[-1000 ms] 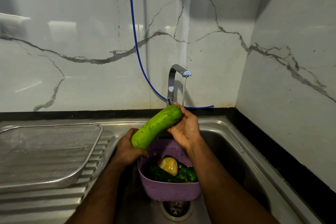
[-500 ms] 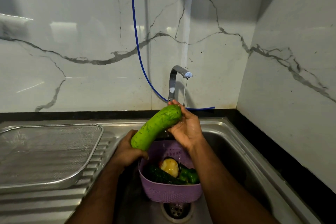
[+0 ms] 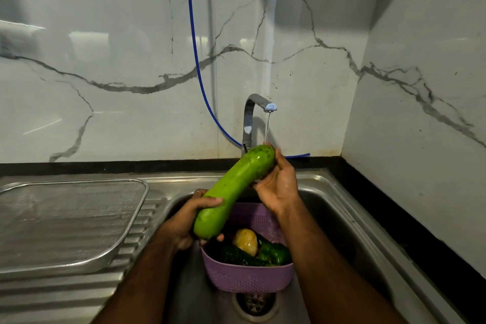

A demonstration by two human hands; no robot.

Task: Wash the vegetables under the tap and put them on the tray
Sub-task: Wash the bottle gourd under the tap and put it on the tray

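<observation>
Steel mesh tray (image 3: pixel 71 221) sits on the ribbed draining board (image 3: pixel 65 294) at the left, with nothing on it. To its right lies the sink basin (image 3: pixel 339 221). The left hand (image 3: pixel 193 214) grips the lower end of a long green gourd (image 3: pixel 231 192), thumb curled over the top and fingertips wrapped beneath. The gourd is held tilted, lower end left and near, upper end right and directly under the water stream falling from the tap (image 3: pixel 256 113). The right hand (image 3: pixel 278 187) cups the upper end, palm toward the camera, fingers curled round its far side. Below the gourd, a purple perforated basket (image 3: pixel 247 276) stands in the basin above the drain (image 3: pixel 256 304); it contains a yellowish potato (image 3: pixel 246 241), a green pepper (image 3: pixel 276 252) and a dark green cucumber (image 3: pixel 236 256). A blue hose (image 3: pixel 196 60) runs down the marble wall (image 3: pixel 105 47) behind the tap.
</observation>
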